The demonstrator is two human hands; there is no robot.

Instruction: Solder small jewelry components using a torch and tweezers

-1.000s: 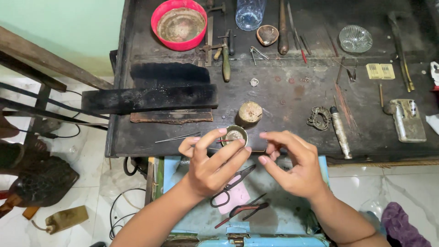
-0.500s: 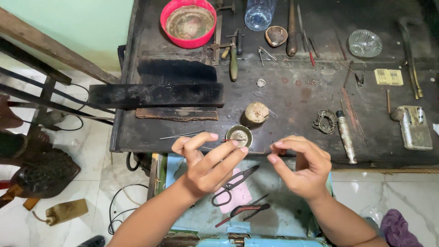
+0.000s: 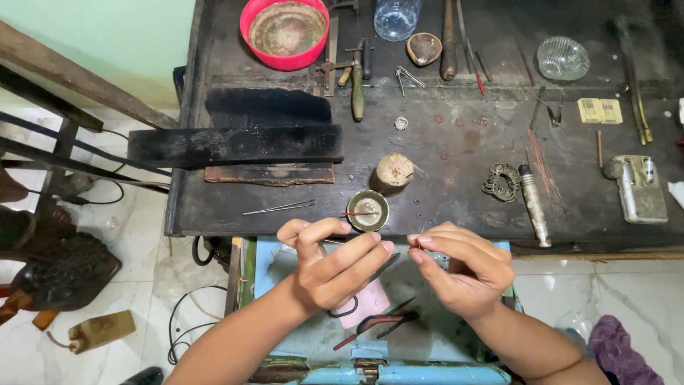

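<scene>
Hands hovering at the bench edge, with clutter crowding ahead

The left hand and right hand are sitting close together, leaving only a narrow gap; a small metal dish and a wooden stump are blocking the way just ahead, a black slab is walling off the left, and a coiled chain and metal tube are crowding the right, while bare bench is lying open between stump and chain.
</scene>
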